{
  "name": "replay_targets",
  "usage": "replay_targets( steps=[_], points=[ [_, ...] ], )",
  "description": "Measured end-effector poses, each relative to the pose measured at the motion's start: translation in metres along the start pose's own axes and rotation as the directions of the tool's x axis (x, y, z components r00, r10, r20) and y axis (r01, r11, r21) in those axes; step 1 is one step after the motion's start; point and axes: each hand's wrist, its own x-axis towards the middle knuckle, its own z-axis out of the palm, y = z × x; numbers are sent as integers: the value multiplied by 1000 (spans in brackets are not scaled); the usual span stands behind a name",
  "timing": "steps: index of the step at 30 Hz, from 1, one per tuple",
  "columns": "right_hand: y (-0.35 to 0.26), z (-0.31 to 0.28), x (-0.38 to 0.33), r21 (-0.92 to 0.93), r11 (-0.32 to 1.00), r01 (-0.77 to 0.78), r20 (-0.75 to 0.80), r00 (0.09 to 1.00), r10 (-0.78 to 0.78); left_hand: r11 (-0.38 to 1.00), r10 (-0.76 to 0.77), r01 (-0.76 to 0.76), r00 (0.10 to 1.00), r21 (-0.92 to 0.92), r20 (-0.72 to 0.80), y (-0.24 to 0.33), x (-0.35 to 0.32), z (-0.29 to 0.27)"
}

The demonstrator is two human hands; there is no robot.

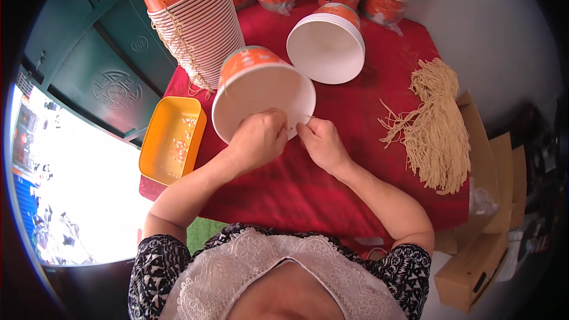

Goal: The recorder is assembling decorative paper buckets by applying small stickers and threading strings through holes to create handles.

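Head view: red-clothed worktop [355,201]. Orange-and-white bucket [261,92] lies tipped, mouth toward the near edge, left of the worktop's middle. Left hand [259,135] reaches over its lower rim, knuckles up; fingertips hidden, so cannot tell whether they close on anything. Right hand [323,142], apart from the left, pinches what looks like a thin cord end [309,117] beside the rim.

Risks, as judged: the cord end looks short and fine; a slack pinch could lose it. No firm grip on the bucket shows; a tug could roll its round wall toward the nested buckets [329,47] behind, or knock the tall bucket stack [192,35] at the back left corner. Loose strands [181,41] draped on that stack could snag.

Yellow tray [157,136] sits at the left edge, near the left forearm [198,185]; an elbow swing could spill its small pieces [182,145]. Tan cord bundle [441,133], near the right edge, has straggling ends: careless pulling could tangle it.
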Motion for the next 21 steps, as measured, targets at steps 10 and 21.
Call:
replay_targets(
  steps=[10,21],
  points=[
    [-3,-9,-4,-649,760,39,-50,994,-94,975,-56,69,996,-211,67,-13,-8,24],
    [-7,-4,-3,-755,655,-19,-23,1000,3,382,-352,474,868,-794,349,-13,1,25]
  ],
)
